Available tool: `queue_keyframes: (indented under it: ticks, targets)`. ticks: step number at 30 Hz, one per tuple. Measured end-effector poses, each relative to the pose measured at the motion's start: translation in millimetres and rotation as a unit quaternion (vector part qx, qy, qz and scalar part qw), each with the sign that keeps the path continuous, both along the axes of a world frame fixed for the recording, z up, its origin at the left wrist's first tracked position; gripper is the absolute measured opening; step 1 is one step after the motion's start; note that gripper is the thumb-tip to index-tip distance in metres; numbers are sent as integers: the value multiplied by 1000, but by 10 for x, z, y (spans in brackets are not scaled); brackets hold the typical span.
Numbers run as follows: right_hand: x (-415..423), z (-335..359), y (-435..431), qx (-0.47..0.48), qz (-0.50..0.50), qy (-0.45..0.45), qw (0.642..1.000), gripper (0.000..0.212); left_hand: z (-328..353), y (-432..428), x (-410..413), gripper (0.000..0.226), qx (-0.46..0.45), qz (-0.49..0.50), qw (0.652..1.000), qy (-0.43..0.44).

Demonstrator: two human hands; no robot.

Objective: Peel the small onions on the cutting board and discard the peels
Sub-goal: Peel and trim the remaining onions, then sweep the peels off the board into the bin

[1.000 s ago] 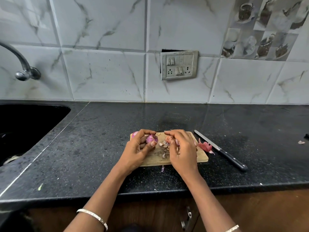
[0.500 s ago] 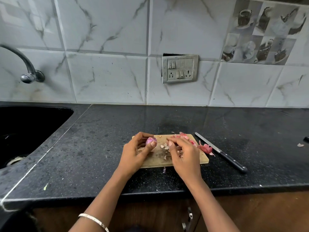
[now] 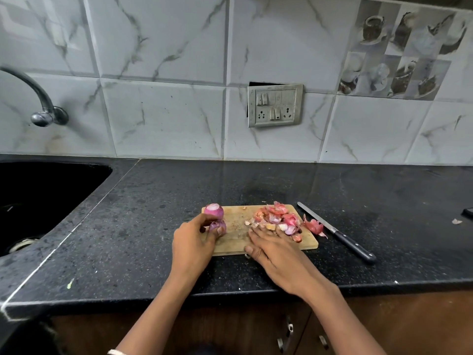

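Gripping a small onion (image 3: 217, 226) in the left hand (image 3: 194, 242) at the left end of the cutting board (image 3: 236, 243); pressing the right hand (image 3: 276, 252), fingers straight, against the peels (image 3: 279, 217) on its right half. Risking peels scattering off that edge toward the knife (image 3: 337, 234) if swept hastily.

A home kitchen: black granite counter (image 3: 256, 185), sink (image 3: 38, 201) with wall tap (image 3: 38, 103), marble-look tiles (image 3: 163, 119), switchboard (image 3: 275, 105).

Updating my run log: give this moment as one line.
left hand: grips onion on cutting board | right hand: fingers at peel pile | second onion: board's far-left corner | knife: right of board
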State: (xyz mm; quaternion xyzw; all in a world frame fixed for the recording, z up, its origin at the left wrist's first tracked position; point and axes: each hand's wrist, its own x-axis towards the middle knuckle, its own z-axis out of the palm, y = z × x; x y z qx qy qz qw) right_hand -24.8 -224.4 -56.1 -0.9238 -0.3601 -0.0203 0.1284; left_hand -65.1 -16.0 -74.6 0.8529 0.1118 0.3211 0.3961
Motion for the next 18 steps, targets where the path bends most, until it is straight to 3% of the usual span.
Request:
queue_keyframes:
  ticks: [3,7,9,12,14,18]
  targets:
    - [110,160,-106,110,-32,-21,993,59,-12,13,-2,38,33,37,999,-1]
    - [322,259,-392,287,-121,-91,946,27,83,-112,-87,24,92,66,990,-79]
    - [465,254,-523,255,-193,-90,943,30,171,-238,-85,16,94,28,990,-97]
    - [595,251,-608,174,-250,-5,953,57,263,-443,-7,19,86,-40,994,-52]
    - [621,222,-583,153,-245,52,956,69,279,-573,68,33,72,-74,995,2]
    - [550,95,-412,149,-216,53,964,61,250,-761,220,69,80,-102,985,115]
